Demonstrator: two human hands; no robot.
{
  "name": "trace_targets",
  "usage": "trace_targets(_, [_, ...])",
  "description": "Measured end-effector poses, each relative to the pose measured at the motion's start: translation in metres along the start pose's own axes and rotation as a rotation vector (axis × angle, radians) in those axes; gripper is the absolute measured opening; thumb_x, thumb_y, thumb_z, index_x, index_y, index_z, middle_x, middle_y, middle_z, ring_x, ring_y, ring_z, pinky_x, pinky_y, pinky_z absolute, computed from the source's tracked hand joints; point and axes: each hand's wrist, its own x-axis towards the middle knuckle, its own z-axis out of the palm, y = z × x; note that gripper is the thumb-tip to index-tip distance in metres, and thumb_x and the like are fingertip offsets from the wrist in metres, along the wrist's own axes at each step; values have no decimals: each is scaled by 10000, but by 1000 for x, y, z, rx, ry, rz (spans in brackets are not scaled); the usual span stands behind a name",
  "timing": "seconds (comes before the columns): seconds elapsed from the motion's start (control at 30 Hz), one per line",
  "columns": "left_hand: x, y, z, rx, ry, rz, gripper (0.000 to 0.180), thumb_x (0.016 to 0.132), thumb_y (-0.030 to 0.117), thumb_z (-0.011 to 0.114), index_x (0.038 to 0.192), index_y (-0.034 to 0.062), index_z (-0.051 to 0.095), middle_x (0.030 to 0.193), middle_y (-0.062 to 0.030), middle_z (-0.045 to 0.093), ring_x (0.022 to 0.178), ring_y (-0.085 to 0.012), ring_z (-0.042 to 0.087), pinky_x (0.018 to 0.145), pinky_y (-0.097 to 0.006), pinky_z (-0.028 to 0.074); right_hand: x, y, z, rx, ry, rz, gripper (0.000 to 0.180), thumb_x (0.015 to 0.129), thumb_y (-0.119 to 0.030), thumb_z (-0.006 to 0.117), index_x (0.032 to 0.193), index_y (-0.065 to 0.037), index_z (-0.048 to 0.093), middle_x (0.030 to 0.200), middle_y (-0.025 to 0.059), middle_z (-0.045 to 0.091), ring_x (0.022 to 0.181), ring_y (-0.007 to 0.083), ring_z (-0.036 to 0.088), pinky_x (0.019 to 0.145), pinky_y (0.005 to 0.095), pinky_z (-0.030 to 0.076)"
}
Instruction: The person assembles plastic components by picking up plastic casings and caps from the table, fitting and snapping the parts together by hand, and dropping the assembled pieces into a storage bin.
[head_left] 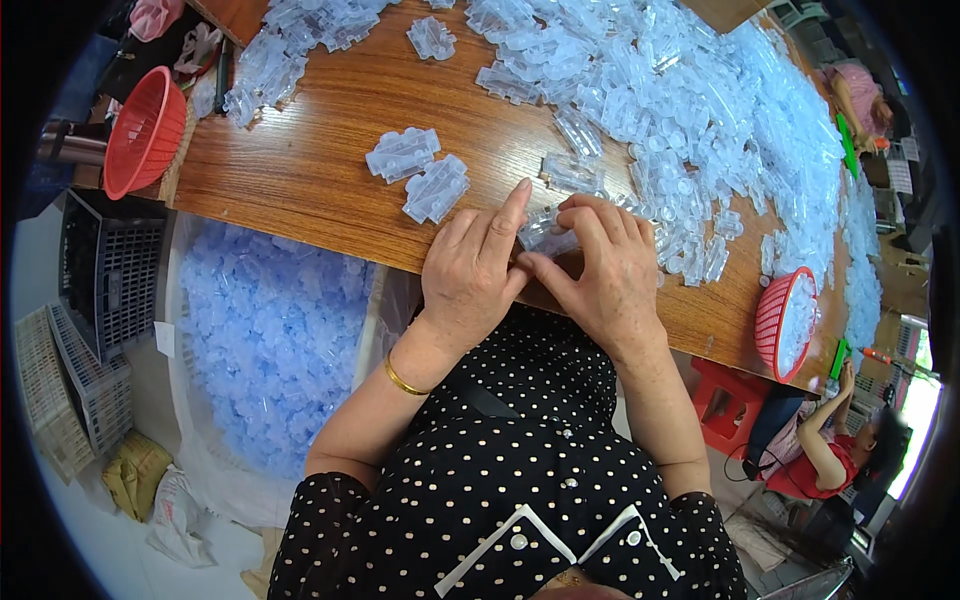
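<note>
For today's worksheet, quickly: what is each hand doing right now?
Left hand: pinching the clear plastic piece, forefinger out.
Right hand: closed on that same piece.

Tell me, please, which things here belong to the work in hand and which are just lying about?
In use: left hand; right hand; clear plastic moulded piece between them; heap of similar clear pieces.
Lying about: red plastic basket; grey plastic crates; red stool.
</note>
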Motion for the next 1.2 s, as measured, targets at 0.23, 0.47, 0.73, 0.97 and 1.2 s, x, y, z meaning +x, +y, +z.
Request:
trace_targets(0.23, [-1, 2, 0, 8, -5, -16, 1033, 739, 72, 913, 1681, 59, 491, 1104, -72, 715, 976, -265, 671, 893, -403, 578, 0, 9, 1, 90, 134, -33, 457, 850, -367, 945, 1137, -78, 739, 1286, 86, 748, 1143, 300, 715, 985, 455, 531])
trace_targets(0.47, [0, 3, 0, 10, -6, -11, 1039, 736, 79, 915, 1682, 46, 486, 1090, -65, 718, 955, -259, 668, 885, -397, 578, -6, 7, 11, 15, 123, -51, 397, 867, -345, 936, 1116, -108, 738, 1289, 40, 737, 1196, 260, 709, 1187, 516, 445])
trace_targets(0.73, [0, 1, -2, 15, -23, -14, 1031, 766, 61, 891, 1701, 56, 456, 1118, -72, 724, 965, -268, 674, 888, -409, 574, -9, 4, 19, 80, 113, 26, 385, 856, -341, 941, 1081, -113, 728, 1301, 38, 730, 1179, 261, 714, 1159, 490, 468])
trace_targets(0.97, [4, 16, -30, -211, -182, -158, 995, 899, 39, 830, 1755, 43, 323, 1219, -163, 716, 1143, -338, 718, 1016, -430, 589, -19, 13, 36, 337, 201, 77, 412, 807, -189, 990, 1070, -68, 697, 1322, 97, 729, 1177, 320, 734, 952, 418, 619])
trace_targets(1.2, [-7, 18, -27, -1466, -32, -864, 578, 1170, 140, 630, 1704, 24, 443, 1506, -111, 676, 1351, -186, 668, 1133, -394, 582, -10, 23, 35, 468, 359, -152, 474, 787, -164, 1015, 1114, -48, 692, 1335, 149, 718, 1228, 318, 729, 1018, 418, 623])
